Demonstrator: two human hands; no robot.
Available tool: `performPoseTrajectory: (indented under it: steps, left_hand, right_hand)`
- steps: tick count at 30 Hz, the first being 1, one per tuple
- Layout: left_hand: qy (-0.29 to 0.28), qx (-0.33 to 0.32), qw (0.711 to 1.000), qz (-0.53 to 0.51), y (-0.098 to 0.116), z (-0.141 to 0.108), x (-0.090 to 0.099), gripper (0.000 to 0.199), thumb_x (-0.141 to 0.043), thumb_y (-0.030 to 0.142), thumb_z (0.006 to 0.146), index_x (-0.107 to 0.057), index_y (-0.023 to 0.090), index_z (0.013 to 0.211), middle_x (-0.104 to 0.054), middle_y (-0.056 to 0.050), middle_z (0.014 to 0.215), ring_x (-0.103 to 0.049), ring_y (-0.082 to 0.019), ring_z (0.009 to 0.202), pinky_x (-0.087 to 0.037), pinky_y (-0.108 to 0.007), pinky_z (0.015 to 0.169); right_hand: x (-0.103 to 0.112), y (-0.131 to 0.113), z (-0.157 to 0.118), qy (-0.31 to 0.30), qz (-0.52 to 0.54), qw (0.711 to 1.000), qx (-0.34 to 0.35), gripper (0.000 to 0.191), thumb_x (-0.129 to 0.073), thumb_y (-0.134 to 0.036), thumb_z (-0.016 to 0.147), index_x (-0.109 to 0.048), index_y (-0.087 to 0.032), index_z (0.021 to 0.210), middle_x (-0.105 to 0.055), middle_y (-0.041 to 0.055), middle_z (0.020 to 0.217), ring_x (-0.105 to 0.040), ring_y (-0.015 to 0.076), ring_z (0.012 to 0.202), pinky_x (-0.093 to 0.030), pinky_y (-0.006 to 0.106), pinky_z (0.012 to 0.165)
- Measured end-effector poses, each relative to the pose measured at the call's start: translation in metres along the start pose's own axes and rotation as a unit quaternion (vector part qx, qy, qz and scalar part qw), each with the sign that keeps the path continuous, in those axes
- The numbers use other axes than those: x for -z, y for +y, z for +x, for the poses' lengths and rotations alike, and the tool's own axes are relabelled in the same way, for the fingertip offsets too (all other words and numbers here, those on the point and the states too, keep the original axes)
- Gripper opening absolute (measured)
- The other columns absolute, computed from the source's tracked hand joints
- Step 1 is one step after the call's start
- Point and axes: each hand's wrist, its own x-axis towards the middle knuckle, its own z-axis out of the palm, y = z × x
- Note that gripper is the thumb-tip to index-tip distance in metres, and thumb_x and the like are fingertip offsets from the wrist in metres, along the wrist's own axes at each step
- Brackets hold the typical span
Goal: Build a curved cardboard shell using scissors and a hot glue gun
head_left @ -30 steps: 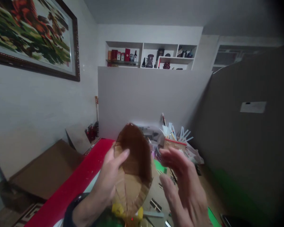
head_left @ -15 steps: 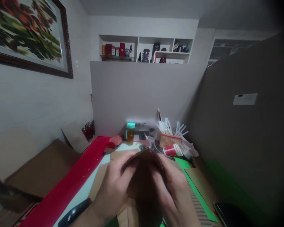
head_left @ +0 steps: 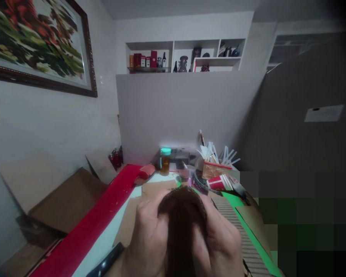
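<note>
A dark brown piece, apparently cardboard, is bent into an arch (head_left: pixel 181 227) low in the middle of the head view. Its rim curves over the top, and its inner side lies in shadow. My left hand (head_left: pixel 150 234) grips the left edge, thumb on the inner face and fingers hidden behind. On the right edge, my right hand (head_left: pixel 219 234) holds it the same way. A dark glossy object (head_left: pixel 106 261) sits beside my left wrist. Flat cardboard (head_left: pixel 155 187) lies beyond my hands, and a ribbed sheet (head_left: pixel 236 223) is to their right.
Behind stand an amber jar with a teal lid (head_left: pixel 165 161), a box of white strips (head_left: pixel 215 169) and red-and-white paper cups (head_left: pixel 219 182). A red strip (head_left: pixel 103 215) runs along the table's left side. Green sheet (head_left: pixel 258 246) lies right. Blocky squares hide the lower right corner.
The view has shifted, so the surroundings sit further right. Both hands still hold the brown piece, whose top edge now shows as a rounder, wider arch.
</note>
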Motion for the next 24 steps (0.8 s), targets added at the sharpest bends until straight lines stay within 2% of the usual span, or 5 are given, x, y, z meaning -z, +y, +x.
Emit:
performPoseTrajectory:
  steps: [5, 10, 15, 19, 24]
  left_hand:
    - [-0.01, 0.027, 0.997, 0.07, -0.001, 0.003, 0.002, 0.022, -0.048, 0.031, 0.096, -0.065, 0.023, 0.084, -0.068, 0.0, 0.078, -0.063, -0.018, 0.076, -0.053, -0.026, 0.074]
    - [-0.046, -0.021, 0.988, 0.143, 0.005, 0.012, 0.013, 0.028, -0.053, 0.032, 0.096, -0.061, 0.028, 0.122, -0.068, -0.002, 0.122, -0.061, -0.02, 0.115, -0.047, -0.029, 0.099]
    - [-0.017, -0.052, 0.981, 0.184, 0.012, 0.017, 0.023, 0.018, -0.058, 0.03, 0.093, -0.068, 0.025, 0.108, -0.073, -0.002, 0.106, -0.068, -0.018, 0.093, -0.052, -0.025, 0.076]
    - [-0.017, -0.101, 0.969, 0.224, 0.014, 0.013, 0.024, 0.016, -0.056, 0.022, 0.093, -0.07, 0.021, 0.101, -0.075, -0.003, 0.102, -0.068, -0.017, 0.095, -0.051, -0.025, 0.084]
    - [-0.01, -0.155, 0.955, 0.253, 0.016, 0.007, 0.02, 0.015, -0.059, 0.012, 0.088, -0.068, 0.022, 0.094, -0.075, 0.001, 0.09, -0.069, -0.012, 0.083, -0.051, -0.017, 0.076]
  right_hand:
    - [0.001, 0.009, 0.002, -0.015, 0.01, 0.999, -0.042, 0.018, -0.046, -0.025, 0.102, -0.063, -0.021, 0.107, -0.066, 0.0009, 0.094, -0.065, 0.0134, 0.085, -0.05, 0.021, 0.071]
    - [0.009, 0.017, 0.012, -0.06, 0.019, 0.994, -0.085, 0.025, -0.045, -0.032, 0.102, -0.059, -0.022, 0.119, -0.066, 0.0042, 0.118, -0.064, 0.0176, 0.106, -0.055, 0.023, 0.086]
    - [0.023, -0.006, 0.023, -0.077, 0.01, 0.996, -0.035, 0.019, -0.043, -0.025, 0.101, -0.062, -0.025, 0.103, -0.071, 0.0046, 0.108, -0.069, 0.0213, 0.098, -0.059, 0.024, 0.076]
    - [0.024, -0.007, 0.021, -0.11, -0.01, 0.993, -0.029, 0.018, -0.042, -0.021, 0.101, -0.06, -0.025, 0.103, -0.07, 0.0031, 0.109, -0.069, 0.0176, 0.093, -0.056, 0.022, 0.077]
    - [0.016, 0.005, 0.011, -0.023, -0.004, 0.999, -0.047, 0.007, -0.052, -0.024, 0.1, -0.058, -0.024, 0.103, -0.064, -0.0014, 0.097, -0.063, 0.012, 0.086, -0.051, 0.019, 0.074]
